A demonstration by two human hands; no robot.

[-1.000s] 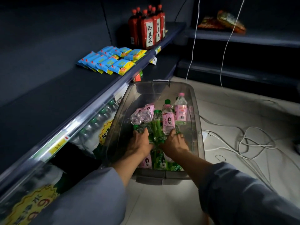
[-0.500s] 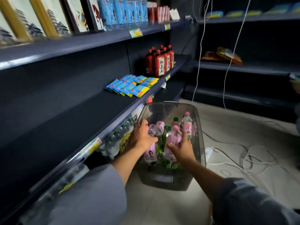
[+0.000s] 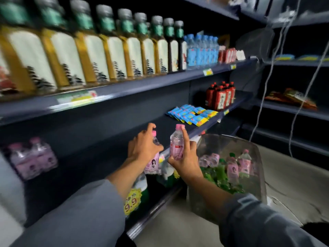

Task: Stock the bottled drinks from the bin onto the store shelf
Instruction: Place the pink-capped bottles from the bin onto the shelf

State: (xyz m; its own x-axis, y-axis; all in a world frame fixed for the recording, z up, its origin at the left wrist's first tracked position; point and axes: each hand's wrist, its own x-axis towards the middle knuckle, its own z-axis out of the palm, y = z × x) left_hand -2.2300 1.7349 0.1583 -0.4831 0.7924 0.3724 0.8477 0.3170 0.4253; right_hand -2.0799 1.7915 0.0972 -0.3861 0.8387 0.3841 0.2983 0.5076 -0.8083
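My left hand (image 3: 143,148) grips a pink-labelled bottle (image 3: 153,164) with a pink cap, held upright over the edge of the dark middle shelf (image 3: 99,150). Beside it my right hand (image 3: 185,159) holds a second pink-capped bottle (image 3: 176,141), upright, with the index finger stretched up along it. Both bottles are in the air near the shelf's front edge. The clear plastic bin (image 3: 256,157) stands on the floor to the right, holding more pink bottles (image 3: 233,170) and green ones (image 3: 220,175). Pink bottles (image 3: 32,157) stand far left on the same shelf.
The upper shelf carries a row of tall yellow-labelled bottles (image 3: 99,50) and blue water bottles (image 3: 201,50). Blue snack packets (image 3: 192,114) and red bottles (image 3: 220,95) sit further along the middle shelf. White cables (image 3: 263,86) hang at the right. Large bottles (image 3: 138,193) fill the lower shelf.
Both hands have lifted out of the bin, each with a pink bottle, and moved up and left to the middle shelf. The view has swung upward.
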